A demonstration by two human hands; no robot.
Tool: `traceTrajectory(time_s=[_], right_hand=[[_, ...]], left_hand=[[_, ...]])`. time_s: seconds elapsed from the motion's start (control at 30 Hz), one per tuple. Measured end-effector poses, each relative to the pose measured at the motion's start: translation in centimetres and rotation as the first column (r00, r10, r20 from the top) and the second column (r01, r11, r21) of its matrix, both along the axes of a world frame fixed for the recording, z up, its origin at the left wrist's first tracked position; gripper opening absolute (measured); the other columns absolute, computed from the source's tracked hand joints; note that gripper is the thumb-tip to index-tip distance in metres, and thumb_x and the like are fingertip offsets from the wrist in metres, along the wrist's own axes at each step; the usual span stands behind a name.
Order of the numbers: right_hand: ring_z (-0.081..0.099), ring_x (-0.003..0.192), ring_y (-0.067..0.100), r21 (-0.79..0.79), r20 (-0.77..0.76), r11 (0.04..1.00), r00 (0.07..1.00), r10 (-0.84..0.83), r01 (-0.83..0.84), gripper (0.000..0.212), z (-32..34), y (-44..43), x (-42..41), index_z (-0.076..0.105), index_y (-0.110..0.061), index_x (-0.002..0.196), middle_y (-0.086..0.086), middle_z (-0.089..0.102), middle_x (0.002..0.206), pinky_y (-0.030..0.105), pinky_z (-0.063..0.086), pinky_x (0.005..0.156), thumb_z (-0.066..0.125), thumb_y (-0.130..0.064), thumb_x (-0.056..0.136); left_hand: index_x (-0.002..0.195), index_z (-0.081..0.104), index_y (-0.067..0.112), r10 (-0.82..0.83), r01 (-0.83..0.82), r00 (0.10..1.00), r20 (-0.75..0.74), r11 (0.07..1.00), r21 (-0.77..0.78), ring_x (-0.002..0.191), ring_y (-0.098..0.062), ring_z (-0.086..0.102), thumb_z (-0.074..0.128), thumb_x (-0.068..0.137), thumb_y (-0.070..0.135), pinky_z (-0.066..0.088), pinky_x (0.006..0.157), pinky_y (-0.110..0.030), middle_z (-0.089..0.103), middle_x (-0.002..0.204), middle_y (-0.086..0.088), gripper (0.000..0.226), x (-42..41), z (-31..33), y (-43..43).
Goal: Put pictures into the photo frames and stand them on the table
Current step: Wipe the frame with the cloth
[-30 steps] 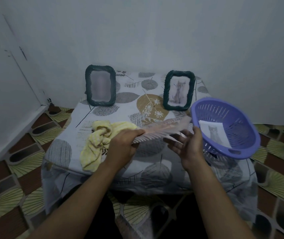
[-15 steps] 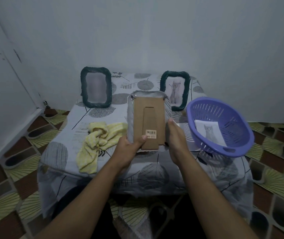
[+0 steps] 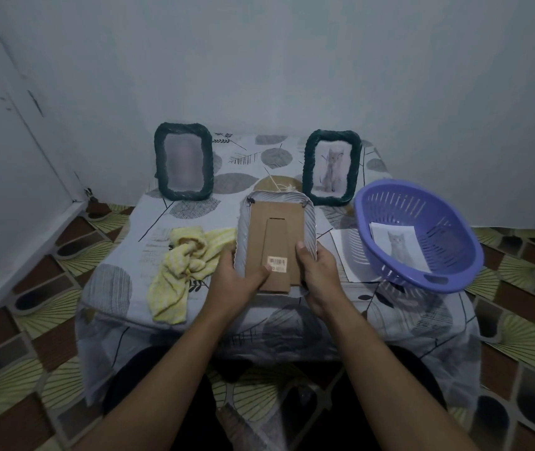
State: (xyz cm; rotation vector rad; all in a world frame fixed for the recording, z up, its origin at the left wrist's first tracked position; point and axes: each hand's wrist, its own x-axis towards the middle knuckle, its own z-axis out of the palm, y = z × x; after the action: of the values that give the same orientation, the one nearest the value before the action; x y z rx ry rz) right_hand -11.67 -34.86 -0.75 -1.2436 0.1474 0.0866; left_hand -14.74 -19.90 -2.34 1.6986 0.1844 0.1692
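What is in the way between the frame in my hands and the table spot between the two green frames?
Nothing visible. The held frame hangs just before that bare patch of table between the left green frame and right green frame; the yellow cloth lies to its left, the purple basket to its right.

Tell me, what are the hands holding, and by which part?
A grey photo frame, cardboard back showing: left hand grips its lower left edge, right hand its lower right.
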Motion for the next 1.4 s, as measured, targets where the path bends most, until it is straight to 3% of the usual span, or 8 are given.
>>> traceTrajectory(time_s=[0.1, 0.23, 0.4, 0.67, 0.87, 1.1, 1.23, 1.4], right_hand=[[0.074, 0.082, 0.019, -0.021, 0.020, 0.999, 0.999, -0.026, 0.026, 0.012, -0.4, 0.3, 0.1, 0.061, -0.014, 0.108, 0.011, 0.073, 0.099, 0.032, 0.062, 0.067, 0.050, -0.015, 0.103], [0.073, 0.087, 0.020, -0.005, 0.026, 1.000, 0.999, -0.028, 0.028, 0.017, -0.8, 0.6, 0.1, 0.060, -0.016, 0.117, 0.007, 0.074, 0.100, 0.034, 0.062, 0.071, 0.049, -0.015, 0.104], [0.071, 0.092, 0.028, 0.080, -0.031, 0.995, 0.998, -0.055, 0.058, 0.018, -1.4, 1.0, 0.1, 0.061, -0.016, 0.115, 0.014, 0.073, 0.106, 0.046, 0.060, 0.082, 0.049, -0.013, 0.103], [0.068, 0.104, 0.037, 0.119, -0.047, 0.991, 0.997, -0.053, 0.058, 0.019, -2.4, 1.5, 0.2, 0.062, -0.016, 0.116, 0.017, 0.073, 0.110, 0.054, 0.055, 0.093, 0.049, -0.013, 0.102], [0.067, 0.107, 0.037, 0.099, -0.016, 0.993, 0.998, -0.066, 0.067, 0.022, -2.4, 1.5, 0.4, 0.061, -0.013, 0.121, 0.017, 0.072, 0.113, 0.050, 0.056, 0.093, 0.049, -0.011, 0.102], [0.071, 0.094, 0.025, 0.029, 0.010, 0.998, 0.998, -0.057, 0.056, 0.021, -2.3, 0.9, 0.5, 0.062, -0.019, 0.119, 0.009, 0.074, 0.105, 0.034, 0.058, 0.071, 0.049, -0.014, 0.103], [0.070, 0.093, 0.026, -0.002, -0.003, 0.999, 0.999, -0.039, 0.039, 0.018, -2.7, 0.7, 0.5, 0.062, -0.018, 0.116, 0.013, 0.072, 0.107, 0.037, 0.058, 0.073, 0.050, -0.016, 0.102], [0.068, 0.096, 0.035, 0.368, -0.215, 0.930, 0.973, 0.078, 0.007, 0.050, -2.0, 0.2, 0.2, 0.067, -0.008, 0.120, 0.020, 0.072, 0.109, 0.045, 0.053, 0.088, 0.036, -0.044, 0.103]], left_hand=[[0.141, 0.037, 0.018, 0.148, -0.175, 0.983, 0.105, 0.924, 0.340, 0.122, -0.015, 0.042, 0.070, 0.070, 0.054, 0.038, 0.101, -0.037, 0.040, 0.135, -0.001, 0.086, 0.0, -0.3, -0.1], [0.118, 0.057, 0.019, 0.158, -0.308, 0.936, 0.313, 0.800, 0.516, 0.108, -0.022, 0.049, 0.056, 0.073, 0.059, 0.040, 0.093, -0.044, 0.053, 0.111, 0.003, 0.060, 0.0, 0.8, -1.0], [0.119, 0.053, 0.019, 0.122, -0.222, 0.973, 0.198, 0.735, 0.641, 0.107, -0.018, 0.054, 0.070, 0.076, 0.058, 0.039, 0.094, -0.045, 0.056, 0.113, 0.004, 0.060, 0.8, 1.5, -1.8], [0.127, 0.047, 0.014, 0.058, -0.072, 0.997, 0.042, 0.755, 0.652, 0.112, -0.024, 0.056, 0.074, 0.071, 0.052, 0.049, 0.092, -0.045, 0.052, 0.125, -0.003, 0.073, 1.0, 2.6, -2.5], [0.130, 0.045, 0.011, 0.048, -0.034, 0.999, -0.001, 0.717, 0.697, 0.115, -0.029, 0.054, 0.067, 0.075, 0.055, 0.049, 0.093, -0.044, 0.050, 0.129, -0.008, 0.074, 0.9, 4.7, -2.6], [0.139, 0.036, 0.012, -0.004, 0.038, 0.999, -0.047, 0.663, 0.748, 0.116, -0.032, 0.054, 0.067, 0.077, 0.049, 0.049, 0.093, -0.044, 0.052, 0.130, -0.014, 0.078, 2.0, 7.2, -2.0], [0.138, 0.036, 0.011, -0.032, 0.107, 0.993, -0.111, 0.626, 0.773, 0.109, -0.033, 0.057, 0.066, 0.078, 0.048, 0.049, 0.083, -0.037, 0.059, 0.119, -0.014, 0.076, 2.6, 8.0, -1.6], [0.128, 0.041, 0.015, -0.023, 0.141, 0.987, -0.162, 0.625, 0.768, 0.098, -0.032, 0.059, 0.068, 0.077, 0.047, 0.045, 0.070, -0.034, 0.060, 0.109, -0.013, 0.067, 2.9, 9.1, -0.9]])
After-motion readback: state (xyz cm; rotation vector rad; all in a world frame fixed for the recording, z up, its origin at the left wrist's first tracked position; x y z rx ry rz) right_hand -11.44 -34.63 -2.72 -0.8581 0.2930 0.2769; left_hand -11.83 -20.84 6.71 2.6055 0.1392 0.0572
